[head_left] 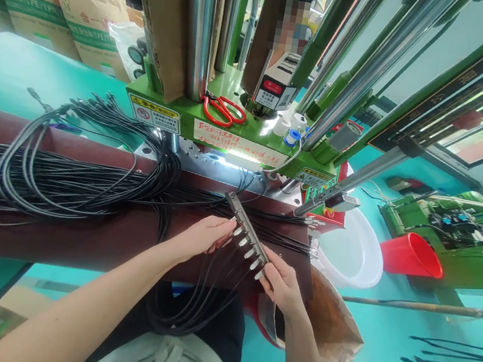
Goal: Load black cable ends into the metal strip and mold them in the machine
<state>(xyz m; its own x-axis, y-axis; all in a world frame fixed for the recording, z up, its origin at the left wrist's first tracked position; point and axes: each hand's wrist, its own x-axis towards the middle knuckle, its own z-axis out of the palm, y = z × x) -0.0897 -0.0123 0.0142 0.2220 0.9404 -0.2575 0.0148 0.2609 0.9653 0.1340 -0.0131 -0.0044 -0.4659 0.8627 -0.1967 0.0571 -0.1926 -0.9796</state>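
Note:
Both hands hold a dark metal mould bar (249,224) tilted in front of me, above the brown worktable. Along its lower side sticks out a row of several silver cable connectors (250,253). My left hand (209,232) pinches near the bar's upper left part, at the first connector. Around the lower right end, my right hand (283,280) has its fingers closed. Black cables (181,319) loop down from the bar over my lap. Beyond the bar is the press's lit metal bed (211,167).
Bundled black cables (61,175) cover the left of the brown table (73,245). Red-handled scissors (224,111) lie on the green press (248,139). To the right stand a white tub (350,249), a red bucket (412,254) and an open paper sack (332,326).

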